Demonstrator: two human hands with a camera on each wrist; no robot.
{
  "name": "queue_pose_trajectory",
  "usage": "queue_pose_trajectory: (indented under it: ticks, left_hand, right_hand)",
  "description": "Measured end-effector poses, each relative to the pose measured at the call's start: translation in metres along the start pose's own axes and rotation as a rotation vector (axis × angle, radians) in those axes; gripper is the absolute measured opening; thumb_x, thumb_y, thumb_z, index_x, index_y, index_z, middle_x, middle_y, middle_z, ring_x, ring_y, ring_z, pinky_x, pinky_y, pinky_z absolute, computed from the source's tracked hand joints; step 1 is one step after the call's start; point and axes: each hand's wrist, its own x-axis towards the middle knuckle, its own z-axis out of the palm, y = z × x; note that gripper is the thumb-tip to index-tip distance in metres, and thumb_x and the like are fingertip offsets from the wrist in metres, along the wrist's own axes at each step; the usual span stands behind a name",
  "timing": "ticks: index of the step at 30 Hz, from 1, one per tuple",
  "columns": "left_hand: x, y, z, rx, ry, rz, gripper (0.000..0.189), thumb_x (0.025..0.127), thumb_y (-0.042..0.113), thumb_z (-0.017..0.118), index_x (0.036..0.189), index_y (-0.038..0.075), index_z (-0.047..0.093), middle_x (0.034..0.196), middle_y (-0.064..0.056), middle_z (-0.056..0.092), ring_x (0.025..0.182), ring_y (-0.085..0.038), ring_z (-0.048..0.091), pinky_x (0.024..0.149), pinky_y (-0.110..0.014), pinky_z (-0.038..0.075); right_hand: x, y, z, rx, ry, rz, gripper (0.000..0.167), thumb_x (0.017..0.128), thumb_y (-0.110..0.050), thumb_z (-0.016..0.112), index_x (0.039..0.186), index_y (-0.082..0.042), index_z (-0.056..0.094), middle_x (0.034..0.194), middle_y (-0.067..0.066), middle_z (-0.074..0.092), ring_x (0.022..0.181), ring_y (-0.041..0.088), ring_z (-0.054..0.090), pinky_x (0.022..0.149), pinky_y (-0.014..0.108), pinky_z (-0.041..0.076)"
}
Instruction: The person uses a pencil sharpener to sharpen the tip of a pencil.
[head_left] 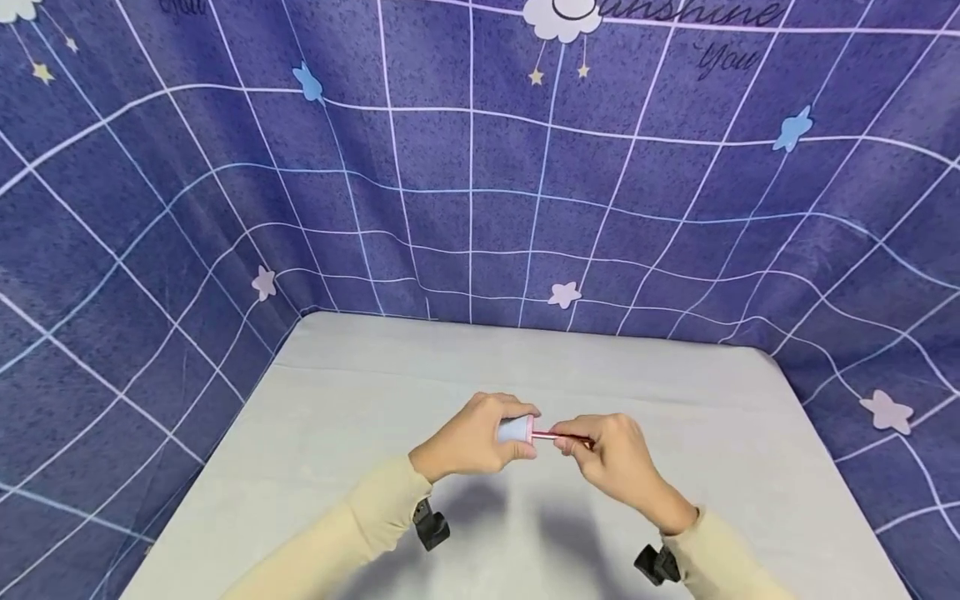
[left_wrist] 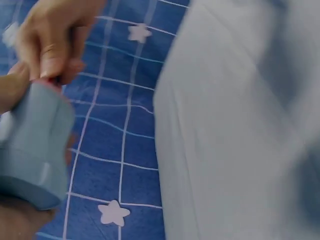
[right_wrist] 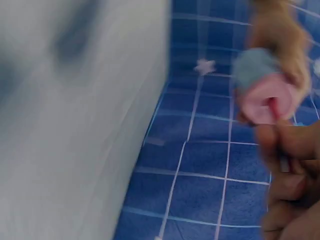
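Observation:
Above the table, my left hand (head_left: 474, 435) grips a light blue pencil sharpener (head_left: 514, 429) with its fingers and thumb around the body. The sharpener's pink end (right_wrist: 259, 98) faces right and has a hole in it. A slim red pencil (head_left: 544, 435) runs into that hole. My right hand (head_left: 621, 460) pinches the pencil close to the sharpener, thumb and fingers curled around it; its far end is mostly hidden in the hand. In the left wrist view the sharpener's rounded blue body (left_wrist: 37, 135) fills the lower left.
A white cloth-covered table (head_left: 390, 358) lies beneath both hands, with their shadows on it. A blue-purple grid-patterned curtain (head_left: 435, 217) with stars and clouds hangs behind and along the sides. Black wrist cameras (head_left: 431, 525) sit on both sleeves.

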Motion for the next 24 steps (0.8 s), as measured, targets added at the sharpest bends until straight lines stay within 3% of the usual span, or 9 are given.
queue_pose_trajectory:
  ticks: [4,6,9,12,14,17,20,24]
  left_hand:
    - [-0.005,0.002,0.009,0.259,0.088,0.173,0.049,0.077,0.03,0.077,0.114,0.001,0.065,0.102,-0.007,0.068,0.095,-0.017,0.062,0.088,-0.029,0.05]
    - [-0.007,0.0,0.015,0.387,0.138,0.299,0.05,0.077,0.036,0.076,0.112,0.001,0.065,0.102,-0.005,0.067,0.094,-0.016,0.06,0.087,-0.027,0.05]
    - [-0.007,-0.005,0.022,0.548,0.231,0.478,0.049,0.078,0.04,0.074,0.108,0.003,0.064,0.099,-0.003,0.064,0.09,-0.015,0.058,0.084,-0.026,0.048]
    - [-0.006,-0.008,0.024,0.632,0.283,0.561,0.05,0.079,0.042,0.072,0.108,0.002,0.063,0.098,-0.003,0.063,0.089,-0.015,0.058,0.083,-0.026,0.048]
    - [-0.006,-0.009,0.023,0.631,0.281,0.543,0.05,0.079,0.041,0.072,0.109,0.002,0.062,0.099,-0.003,0.063,0.09,-0.015,0.058,0.083,-0.026,0.048]
    - [-0.008,-0.009,0.017,0.576,0.239,0.45,0.05,0.08,0.039,0.072,0.112,0.001,0.063,0.1,-0.004,0.064,0.091,-0.015,0.058,0.085,-0.026,0.049]
    - [-0.007,-0.007,0.008,0.484,0.19,0.325,0.05,0.081,0.036,0.073,0.114,0.0,0.063,0.103,-0.007,0.066,0.095,-0.017,0.06,0.089,-0.027,0.049]
    - [-0.002,-0.003,-0.004,0.317,0.115,0.146,0.048,0.084,0.032,0.071,0.117,-0.001,0.063,0.104,-0.008,0.068,0.095,-0.017,0.062,0.086,-0.029,0.051]
  right_hand:
    - [0.007,0.002,-0.011,0.418,-0.269,0.425,0.013,0.083,-0.001,0.066,0.091,0.007,0.073,0.061,0.003,0.066,0.045,-0.002,0.038,0.039,0.015,0.027]
    - [0.007,0.008,-0.015,0.615,-0.386,0.555,0.02,0.085,-0.001,0.062,0.094,0.016,0.067,0.06,0.002,0.065,0.043,-0.001,0.035,0.04,0.015,0.023]
    - [0.006,0.017,-0.017,0.805,-0.501,0.646,0.03,0.086,-0.003,0.06,0.099,0.025,0.059,0.059,-0.007,0.062,0.04,-0.003,0.028,0.037,0.014,0.02]
    - [0.005,0.02,-0.018,0.818,-0.524,0.649,0.033,0.086,-0.003,0.06,0.1,0.026,0.057,0.059,-0.008,0.062,0.039,-0.003,0.027,0.037,0.014,0.02]
    - [0.006,0.019,-0.017,0.729,-0.492,0.617,0.03,0.087,-0.005,0.061,0.099,0.023,0.06,0.061,-0.006,0.062,0.039,-0.002,0.029,0.038,0.015,0.022]
    - [0.006,0.016,-0.011,0.556,-0.399,0.509,0.023,0.088,-0.007,0.063,0.098,0.013,0.067,0.066,0.001,0.066,0.042,0.0,0.037,0.038,0.016,0.031]
    - [0.004,0.012,-0.003,0.355,-0.244,0.333,0.016,0.085,-0.008,0.069,0.097,0.001,0.072,0.076,0.006,0.07,0.05,-0.001,0.045,0.042,0.019,0.04]
    - [0.001,0.01,0.004,0.087,0.013,0.056,0.019,0.077,-0.006,0.076,0.095,-0.007,0.074,0.081,0.0,0.071,0.057,-0.004,0.047,0.047,0.016,0.042]
